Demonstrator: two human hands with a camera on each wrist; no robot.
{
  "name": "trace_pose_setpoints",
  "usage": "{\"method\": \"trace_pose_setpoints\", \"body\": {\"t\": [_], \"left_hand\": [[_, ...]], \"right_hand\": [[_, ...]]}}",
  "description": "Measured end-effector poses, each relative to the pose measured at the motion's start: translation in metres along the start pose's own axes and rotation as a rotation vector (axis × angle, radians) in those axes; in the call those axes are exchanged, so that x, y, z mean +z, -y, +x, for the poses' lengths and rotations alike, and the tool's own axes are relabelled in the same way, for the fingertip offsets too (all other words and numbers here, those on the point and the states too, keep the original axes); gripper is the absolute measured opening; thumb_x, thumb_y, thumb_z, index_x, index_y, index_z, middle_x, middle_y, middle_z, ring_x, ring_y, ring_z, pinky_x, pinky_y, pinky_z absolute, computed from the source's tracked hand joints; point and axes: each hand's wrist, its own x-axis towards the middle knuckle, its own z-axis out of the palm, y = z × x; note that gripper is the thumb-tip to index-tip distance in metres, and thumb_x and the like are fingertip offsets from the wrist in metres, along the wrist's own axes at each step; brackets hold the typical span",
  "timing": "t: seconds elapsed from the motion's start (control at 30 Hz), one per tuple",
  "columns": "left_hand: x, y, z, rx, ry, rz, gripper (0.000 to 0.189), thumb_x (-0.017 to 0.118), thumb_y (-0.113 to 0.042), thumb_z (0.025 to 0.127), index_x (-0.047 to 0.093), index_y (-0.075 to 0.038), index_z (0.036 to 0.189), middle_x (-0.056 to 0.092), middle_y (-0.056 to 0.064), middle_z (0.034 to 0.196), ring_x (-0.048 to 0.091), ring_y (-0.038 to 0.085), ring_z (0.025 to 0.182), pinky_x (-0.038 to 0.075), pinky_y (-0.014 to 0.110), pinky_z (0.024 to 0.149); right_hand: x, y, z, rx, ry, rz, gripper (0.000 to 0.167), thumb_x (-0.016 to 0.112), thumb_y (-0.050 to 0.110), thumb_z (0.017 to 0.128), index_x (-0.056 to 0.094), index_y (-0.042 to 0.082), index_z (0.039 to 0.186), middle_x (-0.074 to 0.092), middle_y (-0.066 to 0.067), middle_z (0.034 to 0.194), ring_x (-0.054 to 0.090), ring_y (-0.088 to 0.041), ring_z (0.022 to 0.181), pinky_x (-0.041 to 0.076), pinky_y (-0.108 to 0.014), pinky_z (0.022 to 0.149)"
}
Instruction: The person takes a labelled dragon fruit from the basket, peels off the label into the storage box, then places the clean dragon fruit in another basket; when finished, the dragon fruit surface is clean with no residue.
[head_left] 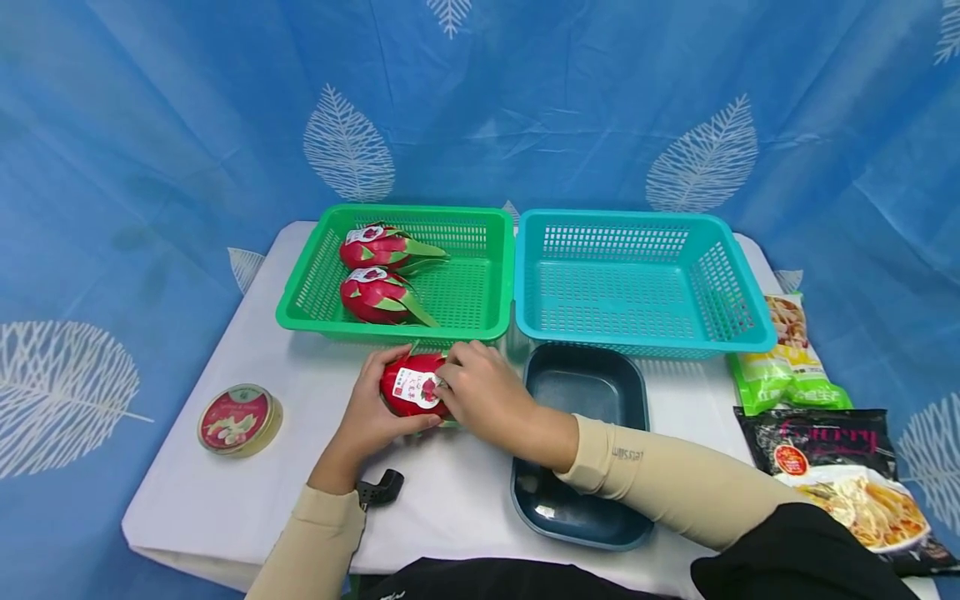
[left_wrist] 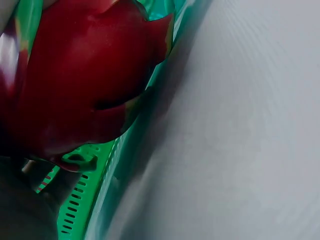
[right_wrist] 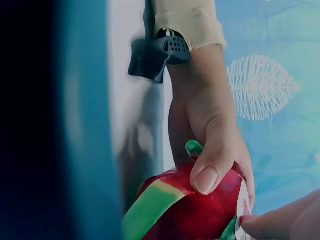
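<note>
Crimson and glossy, a dragon fruit with a white label is held over the white tablecloth, just in front of the green basket. The left hand comes up from the near left, its forearm slanting away from the body; its fingers wrap the left and far sides of the fruit while the thumb lies along the near side, so the fruit is clasped between them. A black wrist device shows at the inner side of that wrist, beside the beige cuff.

The right hand reaches in from the right, its forearm passing over the dark blue tray. It is turned back-up with the fingers bent, and a fingertip touches the label near its right end; whether the fingers pinch the label or only press it, I cannot tell.

In the green basket lie an upper dragon fruit and a lower dragon fruit, side by side, labels to the left and green leaf tips to the right. The turquoise basket stands just beside it. A round tin sits well left of the left hand, and a green-and-yellow food packet and a black noodle packet lie at the far right.
</note>
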Motion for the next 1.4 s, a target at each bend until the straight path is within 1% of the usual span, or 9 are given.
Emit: {"method": "trace_pose_setpoints", "body": {"t": [0.3, 0.43, 0.53, 0.67, 0.83, 0.93, 1.07, 1.23, 1.4], "left_hand": [[0.001, 0.0, 0.001, 0.014, 0.006, -0.003, 0.1, 0.097, 0.003, 0.067, 0.044, 0.0, 0.152, 0.045, 0.022, 0.142, 0.047, 0.037, 0.131, 0.054, 0.047, 0.098], [0.002, 0.001, 0.001, 0.025, 0.0, -0.033, 0.102, 0.099, -0.001, 0.066, 0.046, -0.007, 0.153, 0.045, 0.017, 0.145, 0.046, 0.034, 0.134, 0.052, 0.053, 0.1], [0.003, 0.001, 0.001, 0.022, 0.001, -0.049, 0.101, 0.1, -0.006, 0.066, 0.047, -0.014, 0.153, 0.046, 0.011, 0.146, 0.045, 0.031, 0.136, 0.053, 0.055, 0.099], [0.004, 0.0, 0.002, 0.01, -0.003, -0.048, 0.1, 0.102, -0.015, 0.068, 0.047, -0.02, 0.152, 0.047, 0.007, 0.147, 0.046, 0.03, 0.135, 0.056, 0.055, 0.093], [0.002, 0.0, 0.0, -0.015, -0.006, -0.033, 0.1, 0.102, -0.02, 0.068, 0.047, -0.02, 0.152, 0.048, 0.008, 0.147, 0.046, 0.028, 0.135, 0.058, 0.055, 0.091], [0.0, 0.0, -0.002, -0.02, -0.009, -0.029, 0.1, 0.102, -0.019, 0.068, 0.047, -0.019, 0.152, 0.048, 0.01, 0.148, 0.046, 0.029, 0.134, 0.058, 0.055, 0.09], [-0.001, 0.001, -0.002, -0.014, -0.022, -0.029, 0.1, 0.102, -0.017, 0.068, 0.047, -0.019, 0.152, 0.048, 0.011, 0.148, 0.047, 0.029, 0.134, 0.058, 0.056, 0.09], [0.002, 0.003, -0.002, -0.007, -0.004, -0.04, 0.1, 0.102, -0.017, 0.069, 0.047, -0.019, 0.153, 0.047, 0.011, 0.149, 0.047, 0.028, 0.134, 0.057, 0.054, 0.091], [0.002, 0.003, -0.001, -0.019, -0.007, -0.05, 0.1, 0.102, -0.017, 0.069, 0.047, -0.02, 0.152, 0.047, 0.01, 0.15, 0.047, 0.029, 0.134, 0.057, 0.054, 0.091]], "right_hand": [[-0.004, 0.001, -0.002, -0.052, -0.087, 0.257, 0.005, 0.084, 0.008, 0.091, 0.081, 0.007, 0.095, 0.072, -0.002, 0.093, 0.067, -0.017, 0.091, 0.058, -0.031, 0.084], [-0.021, 0.004, -0.013, -0.096, -0.019, 0.486, 0.007, 0.084, 0.01, 0.092, 0.083, 0.009, 0.099, 0.075, 0.003, 0.095, 0.065, -0.008, 0.084, 0.058, -0.025, 0.076], [-0.039, -0.006, -0.029, 0.003, 0.056, 0.633, 0.008, 0.084, 0.012, 0.093, 0.083, 0.011, 0.101, 0.075, 0.007, 0.094, 0.061, -0.006, 0.074, 0.056, -0.025, 0.064], [-0.066, -0.042, -0.058, 0.268, 0.082, 0.62, 0.005, 0.081, 0.013, 0.096, 0.083, 0.013, 0.101, 0.075, 0.007, 0.088, 0.064, -0.011, 0.07, 0.055, -0.029, 0.06], [-0.087, -0.093, -0.101, 0.517, 0.12, 0.471, 0.004, 0.077, 0.011, 0.098, 0.079, 0.008, 0.099, 0.072, 0.0, 0.078, 0.068, -0.024, 0.065, 0.052, -0.032, 0.053], [-0.086, -0.106, -0.116, 0.541, 0.202, 0.454, 0.004, 0.074, 0.007, 0.099, 0.077, 0.005, 0.097, 0.07, -0.002, 0.074, 0.066, -0.023, 0.061, 0.051, -0.031, 0.049], [-0.075, -0.108, -0.116, 0.483, 0.311, 0.483, 0.005, 0.072, 0.004, 0.099, 0.076, 0.002, 0.1, 0.068, -0.001, 0.073, 0.065, -0.018, 0.058, 0.052, -0.031, 0.048], [-0.07, -0.107, -0.114, 0.492, 0.313, 0.478, 0.005, 0.07, 0.002, 0.1, 0.075, 0.001, 0.1, 0.065, 0.002, 0.069, 0.061, -0.016, 0.051, 0.053, -0.032, 0.045], [-0.072, -0.108, -0.111, 0.482, 0.301, 0.621, 0.006, 0.07, 0.004, 0.1, 0.074, 0.002, 0.103, 0.067, -0.001, 0.072, 0.062, -0.021, 0.051, 0.056, -0.039, 0.048]]}}
